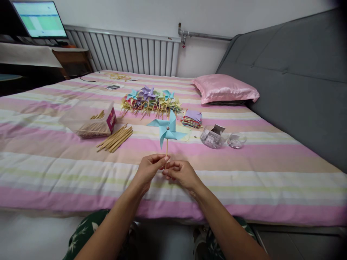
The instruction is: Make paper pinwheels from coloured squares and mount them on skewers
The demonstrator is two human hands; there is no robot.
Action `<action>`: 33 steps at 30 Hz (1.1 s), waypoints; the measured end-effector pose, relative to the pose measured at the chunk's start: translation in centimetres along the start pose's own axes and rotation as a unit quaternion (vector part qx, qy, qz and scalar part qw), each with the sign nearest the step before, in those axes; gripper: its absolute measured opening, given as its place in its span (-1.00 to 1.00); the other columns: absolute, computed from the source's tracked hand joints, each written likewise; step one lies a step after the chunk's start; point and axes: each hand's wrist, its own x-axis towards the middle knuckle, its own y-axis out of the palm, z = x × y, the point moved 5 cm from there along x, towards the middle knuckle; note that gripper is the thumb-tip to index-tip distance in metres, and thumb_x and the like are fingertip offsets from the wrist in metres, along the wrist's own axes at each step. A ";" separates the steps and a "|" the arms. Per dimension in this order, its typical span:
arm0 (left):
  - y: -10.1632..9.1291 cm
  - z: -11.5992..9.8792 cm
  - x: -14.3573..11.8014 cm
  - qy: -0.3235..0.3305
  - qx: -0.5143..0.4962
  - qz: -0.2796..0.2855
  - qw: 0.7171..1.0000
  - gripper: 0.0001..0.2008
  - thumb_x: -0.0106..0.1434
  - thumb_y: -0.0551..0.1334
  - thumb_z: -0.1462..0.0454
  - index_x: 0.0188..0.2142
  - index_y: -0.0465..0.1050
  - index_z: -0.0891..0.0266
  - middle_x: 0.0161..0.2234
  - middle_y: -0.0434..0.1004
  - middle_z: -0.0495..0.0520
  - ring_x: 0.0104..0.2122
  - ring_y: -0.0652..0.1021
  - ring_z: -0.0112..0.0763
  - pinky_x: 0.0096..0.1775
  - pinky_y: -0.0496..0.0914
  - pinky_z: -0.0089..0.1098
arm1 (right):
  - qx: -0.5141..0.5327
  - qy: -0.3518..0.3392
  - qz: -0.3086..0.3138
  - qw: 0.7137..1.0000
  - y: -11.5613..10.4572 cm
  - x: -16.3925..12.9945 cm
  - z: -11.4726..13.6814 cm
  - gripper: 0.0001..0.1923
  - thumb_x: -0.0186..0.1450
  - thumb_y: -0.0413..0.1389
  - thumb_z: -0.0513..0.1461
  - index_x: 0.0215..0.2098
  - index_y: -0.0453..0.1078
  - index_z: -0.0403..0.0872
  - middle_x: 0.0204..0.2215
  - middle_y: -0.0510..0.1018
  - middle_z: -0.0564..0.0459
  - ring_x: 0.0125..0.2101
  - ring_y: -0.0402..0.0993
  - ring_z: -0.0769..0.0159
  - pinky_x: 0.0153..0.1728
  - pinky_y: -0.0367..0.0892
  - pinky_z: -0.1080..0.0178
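the blue pinwheel (pixel 164 130) stands upright over the near side of the bed (pixel 244 207), its stick (pixel 167 147) running up and down, pinched by the left hand (pixel 148 168), closer to the sails (pixel 176 135) above, and, lower down, by the right hand (pixel 182 172).

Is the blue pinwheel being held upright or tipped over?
Upright: the blue pinwheel has its blades at the top, and its stick runs straight down to the left hand and right hand.
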 end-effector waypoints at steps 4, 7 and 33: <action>-0.1 0.0 0.0 0.002 0.004 0.000 1.000 -0.74 -0.07 0.38 0.17 -0.42 0.57 0.31 -0.57 0.47 0.00 -0.54 0.35 -0.50 -0.41 0.23 -0.44 | -0.004 0.002 0.002 1.000 0.0 0.0 0.0 -0.72 -0.06 0.31 -0.13 -0.44 0.46 -0.13 -0.55 0.52 0.07 -0.59 0.38 0.46 -0.54 0.24 0.37; 0.0 0.0 0.0 0.003 0.003 0.003 1.000 -0.75 -0.06 0.38 0.17 -0.42 0.57 0.31 -0.56 0.47 0.00 -0.54 0.35 -0.50 -0.41 0.23 -0.44 | -0.007 0.003 0.000 1.000 0.1 0.0 0.1 -0.71 -0.06 0.31 -0.12 -0.44 0.46 -0.13 -0.56 0.52 0.07 -0.59 0.38 0.46 -0.54 0.23 0.37; 0.1 -0.1 -0.1 0.006 0.000 0.011 1.000 -0.78 -0.05 0.37 0.19 -0.45 0.56 0.32 -0.57 0.44 -0.02 -0.54 0.34 -0.53 -0.42 0.22 -0.47 | -0.004 -0.001 -0.003 1.000 0.1 -0.1 0.2 -0.72 -0.07 0.31 -0.13 -0.46 0.44 -0.13 -0.57 0.52 0.09 -0.60 0.37 0.47 -0.56 0.22 0.38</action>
